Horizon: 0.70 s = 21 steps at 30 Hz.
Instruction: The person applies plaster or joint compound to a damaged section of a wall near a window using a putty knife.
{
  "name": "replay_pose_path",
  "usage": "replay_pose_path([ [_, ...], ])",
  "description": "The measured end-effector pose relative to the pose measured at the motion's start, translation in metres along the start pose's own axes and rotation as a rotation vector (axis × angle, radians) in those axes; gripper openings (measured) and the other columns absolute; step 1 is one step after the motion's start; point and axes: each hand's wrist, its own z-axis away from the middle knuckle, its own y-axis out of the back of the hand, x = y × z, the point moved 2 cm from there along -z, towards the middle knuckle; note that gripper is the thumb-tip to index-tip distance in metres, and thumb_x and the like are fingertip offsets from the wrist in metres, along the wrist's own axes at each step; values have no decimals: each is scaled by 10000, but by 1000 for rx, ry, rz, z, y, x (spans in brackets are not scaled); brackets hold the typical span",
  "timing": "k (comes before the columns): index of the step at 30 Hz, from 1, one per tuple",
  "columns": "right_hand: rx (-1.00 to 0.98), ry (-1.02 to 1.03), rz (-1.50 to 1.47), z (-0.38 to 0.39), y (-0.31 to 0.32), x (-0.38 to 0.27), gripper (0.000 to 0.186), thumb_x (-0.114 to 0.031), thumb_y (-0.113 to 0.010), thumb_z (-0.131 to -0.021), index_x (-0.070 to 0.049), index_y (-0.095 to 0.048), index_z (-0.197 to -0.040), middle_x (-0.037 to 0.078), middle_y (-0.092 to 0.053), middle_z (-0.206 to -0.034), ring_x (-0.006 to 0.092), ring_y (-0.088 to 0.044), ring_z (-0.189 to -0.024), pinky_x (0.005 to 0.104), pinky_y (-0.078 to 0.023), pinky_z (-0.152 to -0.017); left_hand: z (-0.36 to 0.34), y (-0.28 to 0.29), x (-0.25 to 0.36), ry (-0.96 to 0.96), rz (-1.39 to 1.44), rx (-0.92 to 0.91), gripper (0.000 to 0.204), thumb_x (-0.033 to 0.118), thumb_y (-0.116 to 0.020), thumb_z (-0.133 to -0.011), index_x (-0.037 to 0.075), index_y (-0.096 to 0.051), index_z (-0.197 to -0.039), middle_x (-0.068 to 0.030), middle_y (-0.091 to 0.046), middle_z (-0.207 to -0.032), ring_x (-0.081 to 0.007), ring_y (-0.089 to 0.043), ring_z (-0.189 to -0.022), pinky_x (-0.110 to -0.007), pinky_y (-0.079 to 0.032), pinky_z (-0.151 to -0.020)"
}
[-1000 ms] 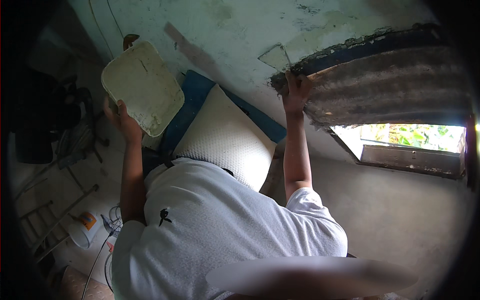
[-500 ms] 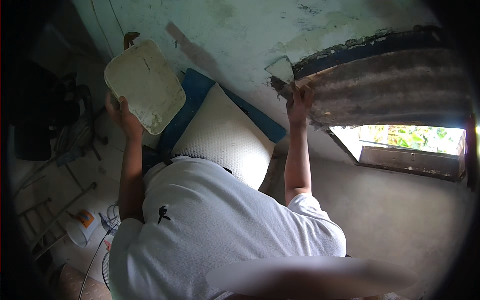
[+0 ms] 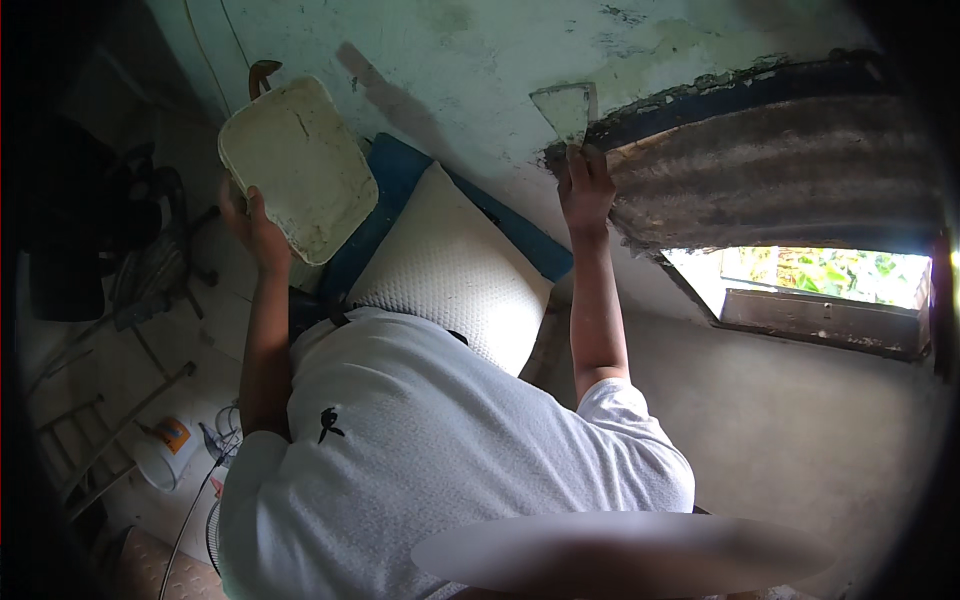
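Note:
My left hand (image 3: 260,232) grips the near left edge of a square off-white plastic lid (image 3: 298,160), its thumb on top and its fingers behind. Smears of pale paste cling to the lid, most thickly near its lower corner. My right hand (image 3: 587,190) is closed around the handle of a putty knife (image 3: 568,108), whose wide blade lies against the pale green wall (image 3: 480,70). That blade is beside the rough, broken corner of the dark window frame (image 3: 720,105). The handle is mostly hidden by my fingers.
Below the wall lie a white quilted cushion (image 3: 450,270) and a blue panel (image 3: 385,180). Brown corrugated sheet (image 3: 770,170) covers much of the window, with an opening (image 3: 830,275) beneath it. At lower left are a white bucket (image 3: 165,458), a metal ladder (image 3: 125,430) and a cable.
My right hand has shifted slightly left and up, and the putty knife's blade has turned more upright on the wall. The lid in my left hand has moved a little to the right.

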Motion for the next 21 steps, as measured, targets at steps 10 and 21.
replay_pose_path([
  [10, -104, -90, 52, -2, -3, 7, 213, -67, -660, -790, -123, -609, -988, 62, -588, -909, 277, -638, -712, 395, -549, -544, 3, 4, -1, 25, -68, 24, 562, 233, -553, -971, -2, -314, -1423, -217, -472, -1351, -291, -515, -1203, -408, -433, -992],
  [21, -78, -76, -5, 28, 4, 17, 198, -34, -648, -805, -92, -642, -994, 95, -641, -951, 277, -672, -813, 373, -569, -618, 2, 9, -5, 36, -21, 32, 563, 247, -560, -975, 8, -320, -1424, -222, -476, -1363, -287, -516, -1203, -404, -415, -1011],
])
